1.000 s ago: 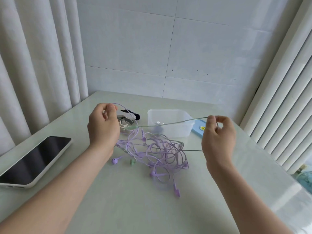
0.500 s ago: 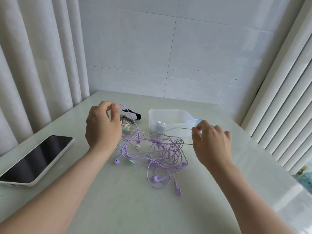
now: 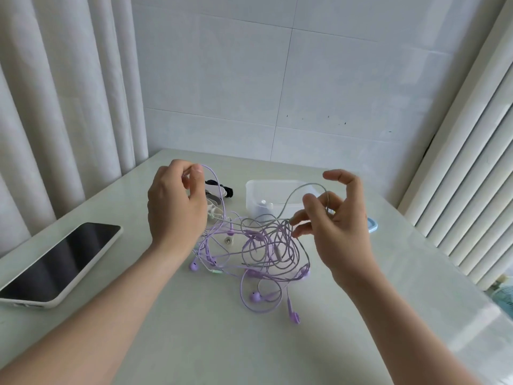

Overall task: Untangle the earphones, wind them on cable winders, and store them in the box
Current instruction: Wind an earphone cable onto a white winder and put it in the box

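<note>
Several earphones (image 3: pixel 258 245) tangled at desk (image 3: pixel 194 343) centre | left hand (image 3: pixel 175 207) pinches purple cable (image 3: pixel 213 176) | right hand (image 3: pixel 336 220) spread, grey cable (image 3: pixel 305 185) draped across | cable winders (image 3: pixel 219 190), box (image 3: pixel 266 187) toward far edge | untangling underway; winding, storing left.

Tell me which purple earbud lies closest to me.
The earbud on the tail trailing out toward you from the tangle; the others lie farther back.

Single head-worn wide-angle view, aimed forward and down.
It looks from close above the surface (image 3: pixel 236 351), with the left hand (image 3: pixel 175 209) and right hand (image 3: pixel 340 229) reaching in from the bottom edge, toward the tiled wall (image 3: pixel 333 79) at the far side.
</note>
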`<move>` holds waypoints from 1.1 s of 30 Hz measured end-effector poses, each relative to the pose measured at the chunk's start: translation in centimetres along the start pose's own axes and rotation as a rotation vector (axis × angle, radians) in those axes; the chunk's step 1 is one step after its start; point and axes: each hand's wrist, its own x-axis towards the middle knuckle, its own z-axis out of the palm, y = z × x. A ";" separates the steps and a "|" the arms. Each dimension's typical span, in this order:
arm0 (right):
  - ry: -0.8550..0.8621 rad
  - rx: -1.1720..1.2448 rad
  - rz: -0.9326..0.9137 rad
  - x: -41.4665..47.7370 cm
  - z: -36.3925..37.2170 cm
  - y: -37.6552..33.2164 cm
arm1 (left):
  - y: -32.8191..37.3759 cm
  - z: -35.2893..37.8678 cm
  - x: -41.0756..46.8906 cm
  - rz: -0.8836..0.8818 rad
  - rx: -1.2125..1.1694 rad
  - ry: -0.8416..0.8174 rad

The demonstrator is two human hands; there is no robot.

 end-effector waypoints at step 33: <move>0.043 0.324 0.362 0.8 -0.8 -1.2 | 3.6 0.1 -4.2 0.308 0.017 -0.961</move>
